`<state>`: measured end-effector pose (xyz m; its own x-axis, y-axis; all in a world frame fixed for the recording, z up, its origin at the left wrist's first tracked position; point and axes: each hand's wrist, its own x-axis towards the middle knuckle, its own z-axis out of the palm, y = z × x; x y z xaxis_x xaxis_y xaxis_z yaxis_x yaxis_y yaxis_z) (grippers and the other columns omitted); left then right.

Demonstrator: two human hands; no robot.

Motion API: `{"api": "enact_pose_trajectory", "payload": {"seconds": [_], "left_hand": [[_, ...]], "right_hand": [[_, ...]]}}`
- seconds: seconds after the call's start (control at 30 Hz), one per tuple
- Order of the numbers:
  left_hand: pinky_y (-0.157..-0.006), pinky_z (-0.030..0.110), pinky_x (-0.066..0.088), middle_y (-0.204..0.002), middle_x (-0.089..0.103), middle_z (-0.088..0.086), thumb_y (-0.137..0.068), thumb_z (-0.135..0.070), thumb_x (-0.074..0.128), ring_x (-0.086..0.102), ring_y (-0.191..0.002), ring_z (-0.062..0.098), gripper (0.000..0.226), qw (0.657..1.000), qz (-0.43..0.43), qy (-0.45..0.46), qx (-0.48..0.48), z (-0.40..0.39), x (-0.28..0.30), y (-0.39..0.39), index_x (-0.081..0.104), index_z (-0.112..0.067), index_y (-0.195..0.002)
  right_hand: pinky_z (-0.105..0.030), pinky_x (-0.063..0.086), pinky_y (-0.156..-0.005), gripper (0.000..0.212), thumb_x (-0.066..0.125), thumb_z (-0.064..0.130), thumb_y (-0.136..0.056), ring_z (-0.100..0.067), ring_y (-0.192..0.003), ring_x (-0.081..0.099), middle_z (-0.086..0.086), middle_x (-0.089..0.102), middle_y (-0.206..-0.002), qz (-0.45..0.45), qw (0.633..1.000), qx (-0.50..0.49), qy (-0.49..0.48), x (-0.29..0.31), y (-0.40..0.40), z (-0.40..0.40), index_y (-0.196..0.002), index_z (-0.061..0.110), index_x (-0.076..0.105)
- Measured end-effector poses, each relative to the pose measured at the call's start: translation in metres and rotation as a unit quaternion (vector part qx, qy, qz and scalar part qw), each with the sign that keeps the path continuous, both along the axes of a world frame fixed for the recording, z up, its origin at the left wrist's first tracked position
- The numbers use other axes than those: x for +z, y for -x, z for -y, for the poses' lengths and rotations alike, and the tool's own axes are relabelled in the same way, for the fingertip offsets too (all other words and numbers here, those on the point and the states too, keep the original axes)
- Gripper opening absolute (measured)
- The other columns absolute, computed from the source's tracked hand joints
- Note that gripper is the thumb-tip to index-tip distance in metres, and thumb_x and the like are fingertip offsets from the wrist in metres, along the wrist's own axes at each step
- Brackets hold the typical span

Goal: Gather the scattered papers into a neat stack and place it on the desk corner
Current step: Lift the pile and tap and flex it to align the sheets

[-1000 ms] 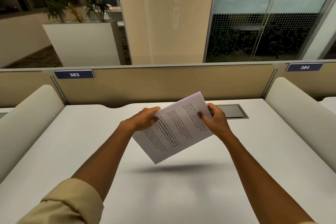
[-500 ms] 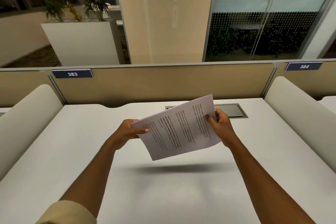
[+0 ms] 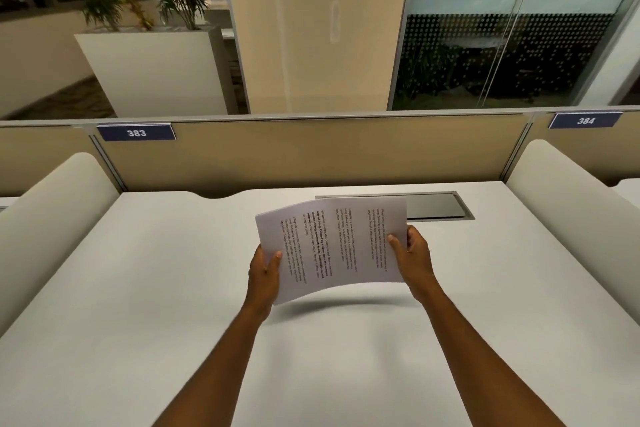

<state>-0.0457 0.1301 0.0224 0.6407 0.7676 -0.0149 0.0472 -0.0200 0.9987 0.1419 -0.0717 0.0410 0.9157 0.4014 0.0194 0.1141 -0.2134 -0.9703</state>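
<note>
A stack of white printed papers (image 3: pixel 332 246) hangs in the air above the middle of the white desk (image 3: pixel 138 288), its text running sideways and its near edge bowed. My left hand (image 3: pixel 265 274) grips the stack's left edge, thumb on top. My right hand (image 3: pixel 414 255) grips the right edge the same way. The papers cast a shadow on the desk just below. No loose sheets lie on the desk surface in view.
A grey cable hatch (image 3: pixel 436 206) is set into the desk behind the papers. A beige partition (image 3: pixel 329 149) closes the back edge, with labels 383 (image 3: pixel 136 132) and 384 (image 3: pixel 585 120). Rounded white dividers stand at the left (image 3: pixel 52 218) and right (image 3: pixel 568 204).
The papers have turned from a tilted diagonal to nearly level and square to me. My left hand slid down to the stack's left edge; both hands moved slightly nearer.
</note>
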Motion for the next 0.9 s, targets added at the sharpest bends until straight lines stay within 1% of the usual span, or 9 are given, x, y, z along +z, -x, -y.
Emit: {"api": "enact_pose_trajectory", "payload": {"seconds": [0.1, 0.17, 0.27, 0.33, 0.43, 0.53, 0.67, 0.77, 0.9], "left_hand": [[-0.075, 0.038, 0.059, -0.113, 0.063, 0.005, -0.099, -0.030, 0.045, 0.066, -0.098, 0.023, 0.023, 0.999, -0.001, -0.027, 0.022, 0.004, -0.006, -0.001, 0.048, -0.026, -0.121], [-0.077, 0.041, 0.060, -0.112, 0.063, 0.005, -0.093, -0.039, 0.044, 0.066, -0.098, 0.023, 0.028, 0.999, -0.004, -0.036, 0.032, 0.005, -0.010, 0.000, 0.048, -0.027, -0.119], [-0.081, 0.045, 0.059, -0.112, 0.063, 0.006, -0.093, -0.039, 0.042, 0.065, -0.100, 0.024, 0.029, 0.998, -0.010, -0.039, 0.040, 0.005, -0.021, 0.005, 0.048, -0.026, -0.118], [-0.082, 0.048, 0.059, -0.114, 0.063, 0.007, -0.092, -0.039, 0.041, 0.064, -0.102, 0.027, 0.031, 0.998, -0.023, -0.036, 0.041, 0.005, -0.031, 0.010, 0.048, -0.025, -0.119], [-0.084, 0.046, 0.057, -0.116, 0.061, 0.008, -0.096, -0.032, 0.044, 0.062, -0.106, 0.030, 0.023, 0.998, -0.043, -0.037, 0.041, 0.006, -0.048, 0.018, 0.047, -0.026, -0.118], [-0.092, 0.047, 0.054, -0.119, 0.060, 0.008, -0.101, -0.018, 0.045, 0.059, -0.110, 0.030, 0.020, 0.998, -0.048, -0.026, 0.040, 0.003, -0.055, 0.021, 0.045, -0.027, -0.120], [-0.083, 0.040, 0.056, -0.118, 0.059, 0.009, -0.102, -0.013, 0.042, 0.060, -0.106, 0.028, 0.023, 0.998, -0.053, -0.034, 0.025, -0.001, -0.049, 0.018, 0.044, -0.023, -0.122], [-0.088, 0.042, 0.055, -0.118, 0.059, 0.007, -0.102, -0.014, 0.042, 0.060, -0.106, 0.026, 0.026, 0.998, -0.043, -0.041, 0.027, -0.003, -0.045, 0.016, 0.044, -0.019, -0.127], [-0.083, 0.036, 0.054, -0.119, 0.058, 0.008, -0.102, -0.011, 0.041, 0.058, -0.108, 0.028, 0.024, 0.997, -0.068, -0.022, 0.018, -0.001, -0.052, 0.020, 0.043, -0.020, -0.124]], "right_hand": [[-0.022, 0.051, -0.064, 0.015, 0.051, 0.017, -0.099, -0.016, -0.085, 0.065, -0.003, 0.064, -0.103, -0.002, 1.000, -0.017, 0.004, -0.007, 0.008, 0.000, -0.113, 0.013, 0.053], [-0.022, 0.052, -0.065, 0.014, 0.051, 0.016, -0.098, -0.017, -0.087, 0.064, -0.003, 0.063, -0.104, -0.007, 1.000, -0.023, 0.002, -0.012, 0.012, 0.001, -0.112, 0.014, 0.051], [-0.026, 0.053, -0.067, 0.014, 0.052, 0.016, -0.098, -0.023, -0.093, 0.065, -0.004, 0.063, -0.104, -0.012, 1.000, -0.028, 0.007, -0.024, 0.019, 0.002, -0.111, 0.015, 0.049], [-0.024, 0.051, -0.066, 0.016, 0.052, 0.015, -0.098, -0.023, -0.094, 0.064, -0.003, 0.062, -0.104, -0.019, 0.999, -0.028, 0.021, -0.036, 0.025, 0.005, -0.113, 0.014, 0.049], [-0.023, 0.051, -0.069, 0.020, 0.050, 0.014, -0.099, -0.024, -0.100, 0.061, -0.005, 0.060, -0.110, -0.030, 0.998, -0.014, 0.048, -0.052, 0.034, 0.009, -0.118, 0.012, 0.047], [-0.029, 0.050, -0.076, 0.024, 0.048, 0.014, -0.099, -0.024, -0.103, 0.058, -0.005, 0.058, -0.112, -0.032, 0.998, -0.008, 0.062, -0.058, 0.036, 0.010, -0.123, 0.011, 0.044], [-0.034, 0.053, -0.079, 0.026, 0.046, 0.013, -0.100, -0.025, -0.103, 0.058, -0.006, 0.057, -0.114, -0.028, 0.997, -0.006, 0.071, -0.055, 0.034, 0.006, -0.125, 0.011, 0.041], [-0.035, 0.054, -0.081, 0.028, 0.045, 0.012, -0.100, -0.025, -0.102, 0.058, -0.005, 0.056, -0.113, -0.018, 0.998, -0.011, 0.065, -0.050, 0.035, 0.003, -0.127, 0.010, 0.040], [-0.031, 0.051, -0.077, 0.028, 0.044, 0.013, -0.101, -0.023, -0.102, 0.055, -0.005, 0.054, -0.114, -0.020, 0.996, 0.000, 0.081, -0.053, 0.040, 0.006, -0.128, 0.009, 0.039]]}}
